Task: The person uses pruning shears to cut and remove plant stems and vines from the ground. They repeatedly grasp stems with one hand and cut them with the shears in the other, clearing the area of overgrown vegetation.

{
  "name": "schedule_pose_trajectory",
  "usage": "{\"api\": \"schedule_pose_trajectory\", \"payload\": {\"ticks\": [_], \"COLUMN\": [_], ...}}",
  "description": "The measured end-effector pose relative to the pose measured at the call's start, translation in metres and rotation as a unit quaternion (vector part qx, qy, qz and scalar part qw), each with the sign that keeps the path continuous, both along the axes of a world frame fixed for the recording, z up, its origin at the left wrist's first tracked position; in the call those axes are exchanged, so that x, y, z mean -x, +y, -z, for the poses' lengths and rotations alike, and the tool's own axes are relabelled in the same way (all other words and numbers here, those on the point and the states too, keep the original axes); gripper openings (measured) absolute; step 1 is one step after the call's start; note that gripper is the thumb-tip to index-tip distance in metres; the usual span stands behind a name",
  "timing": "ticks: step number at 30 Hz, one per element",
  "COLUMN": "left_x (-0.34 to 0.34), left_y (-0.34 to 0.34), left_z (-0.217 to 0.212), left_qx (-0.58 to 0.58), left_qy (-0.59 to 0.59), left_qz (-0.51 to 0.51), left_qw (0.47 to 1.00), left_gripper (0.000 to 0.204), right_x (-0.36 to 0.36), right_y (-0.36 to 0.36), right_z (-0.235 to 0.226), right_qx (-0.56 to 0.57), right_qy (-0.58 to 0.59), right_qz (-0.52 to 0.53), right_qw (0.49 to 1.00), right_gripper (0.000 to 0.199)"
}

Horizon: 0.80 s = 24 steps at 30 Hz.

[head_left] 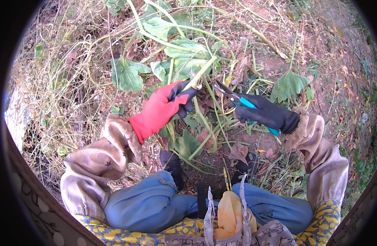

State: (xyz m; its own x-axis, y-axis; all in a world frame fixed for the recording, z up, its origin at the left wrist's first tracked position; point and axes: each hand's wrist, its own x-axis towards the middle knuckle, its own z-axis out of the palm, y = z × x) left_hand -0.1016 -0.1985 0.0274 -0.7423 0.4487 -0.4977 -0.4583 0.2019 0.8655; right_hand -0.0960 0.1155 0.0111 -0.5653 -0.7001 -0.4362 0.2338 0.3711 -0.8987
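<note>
Two gloved hands meet over the tangle of vines. Your left hand (166, 107), in the red and black glove, has its fingers closed round a pale green stem (201, 74), drawing it up and taut so it stands clear of the broad leaves (129, 74) behind. Your right hand (265, 113), in the black glove, is wrapped round the teal handles of the shears (234, 96), whose blades sit slightly parted just beside that stem, angled toward it.

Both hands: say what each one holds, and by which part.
The left hand grips a green stem partway along its length. The right hand holds garden shears by the teal handles, blades open.
</note>
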Motion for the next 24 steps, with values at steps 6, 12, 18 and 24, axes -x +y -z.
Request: {"api": "schedule_pose_trajectory", "payload": {"ticks": [6, 12, 18, 24], "left_x": [-0.005, 0.021, 0.012, -0.005], "left_y": [0.013, -0.021, -0.019, -0.001], "left_z": [0.001, 0.004, 0.011, 0.009], "left_qx": [0.134, 0.244, 0.282, 0.299], "left_qy": [0.163, 0.365, 0.502, 0.494], "left_qz": [0.105, 0.144, 0.281, 0.287], "left_qw": [0.972, 0.887, 0.768, 0.764], "left_gripper": [0.039, 0.047, 0.056, 0.047], "right_x": [-0.003, 0.005, 0.005, 0.01], "right_y": [-0.018, 0.008, 0.015, 0.011], "right_z": [0.0, -0.016, -0.013, -0.017], "right_qx": [0.01, 0.055, 0.076, 0.086], "right_qy": [0.019, -0.147, -0.21, -0.217], "right_qz": [0.027, 0.192, 0.28, 0.283], "right_qw": [0.999, 0.969, 0.934, 0.93], "right_gripper": [0.041, 0.052, 0.056, 0.055]}}
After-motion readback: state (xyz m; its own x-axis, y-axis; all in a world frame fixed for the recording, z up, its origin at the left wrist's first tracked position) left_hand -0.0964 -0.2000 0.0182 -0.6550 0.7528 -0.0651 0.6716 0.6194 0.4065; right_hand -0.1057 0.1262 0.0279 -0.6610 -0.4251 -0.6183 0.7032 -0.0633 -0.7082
